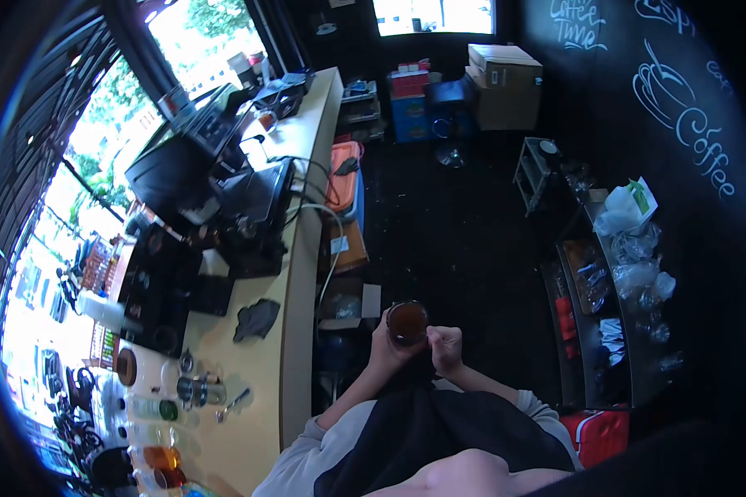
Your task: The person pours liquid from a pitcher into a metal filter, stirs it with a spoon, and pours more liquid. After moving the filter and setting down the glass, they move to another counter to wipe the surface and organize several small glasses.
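A round cup of dark brown drink (407, 321) is held in front of my body, seen from above. My left hand (387, 344) wraps round its left and near side. Close against the cup's right side is my right hand (446, 348), its fingers curled closed. Whether those fingers grip a handle or something small, I cannot make out. On the counter to my left lie a dark crumpled cloth (257, 320), a small spoon (234, 403) and a clear glass (201, 390).
The wooden counter (261, 364) runs along my left, with an espresso machine (249, 207) and several bottles (153, 407). A shelf with plastic bags (634, 248) stands on the right. Cardboard boxes (506, 87) sit at the back, and a red case (597, 435) is low at right.
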A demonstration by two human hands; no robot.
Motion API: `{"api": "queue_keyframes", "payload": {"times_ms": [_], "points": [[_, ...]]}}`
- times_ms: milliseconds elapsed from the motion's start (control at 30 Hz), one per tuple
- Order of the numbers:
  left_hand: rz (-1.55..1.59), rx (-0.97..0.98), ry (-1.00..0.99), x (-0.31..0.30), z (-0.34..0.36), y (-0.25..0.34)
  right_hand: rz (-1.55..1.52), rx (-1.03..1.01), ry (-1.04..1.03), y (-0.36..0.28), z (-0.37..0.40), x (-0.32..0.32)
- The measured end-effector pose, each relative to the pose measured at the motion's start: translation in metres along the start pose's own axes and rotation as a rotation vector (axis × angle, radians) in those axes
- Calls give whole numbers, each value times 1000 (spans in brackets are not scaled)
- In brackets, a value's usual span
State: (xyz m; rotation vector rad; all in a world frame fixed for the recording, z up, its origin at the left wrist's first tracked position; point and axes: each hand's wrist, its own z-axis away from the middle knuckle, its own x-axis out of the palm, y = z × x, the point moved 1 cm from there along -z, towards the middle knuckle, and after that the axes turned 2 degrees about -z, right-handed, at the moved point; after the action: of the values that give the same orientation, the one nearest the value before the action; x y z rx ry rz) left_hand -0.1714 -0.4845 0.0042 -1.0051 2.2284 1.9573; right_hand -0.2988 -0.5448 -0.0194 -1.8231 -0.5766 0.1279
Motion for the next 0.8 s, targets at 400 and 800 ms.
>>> {"api": "queue_keyframes", "payload": {"times_ms": [400, 800], "points": [[-16, 85, 43, 69, -177, -10, 56, 72, 25, 48, -165, -67], [-59, 160, 111, 75, -391, -66, -11, 49, -22, 128, -376, -62]]}}
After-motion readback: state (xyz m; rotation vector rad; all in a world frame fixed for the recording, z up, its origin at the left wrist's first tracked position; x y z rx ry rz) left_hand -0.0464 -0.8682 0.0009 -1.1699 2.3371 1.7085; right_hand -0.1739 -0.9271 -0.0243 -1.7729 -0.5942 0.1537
